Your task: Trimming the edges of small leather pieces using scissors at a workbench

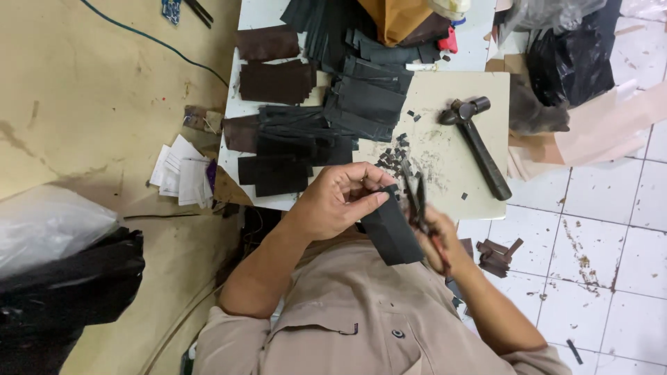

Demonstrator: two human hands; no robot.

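Note:
My left hand (pixel 340 198) pinches the top edge of a black leather piece (pixel 392 232) that hangs down in front of my chest. Pressed against the right side of that piece, my right hand (pixel 439 239) grips a pair of scissors (pixel 415 198) with red handles, blades pointing up at the top corner. Small black offcuts (pixel 396 156) lie scattered on the pale cutting board (pixel 451 163) just beyond my hands.
Stacks of black and dark brown leather pieces (pixel 306 132) cover the left of the low table. A hammer (pixel 478 142) lies on the board at right. Black bags (pixel 570 59) and pale sheets sit at upper right, papers (pixel 182 170) on the floor left.

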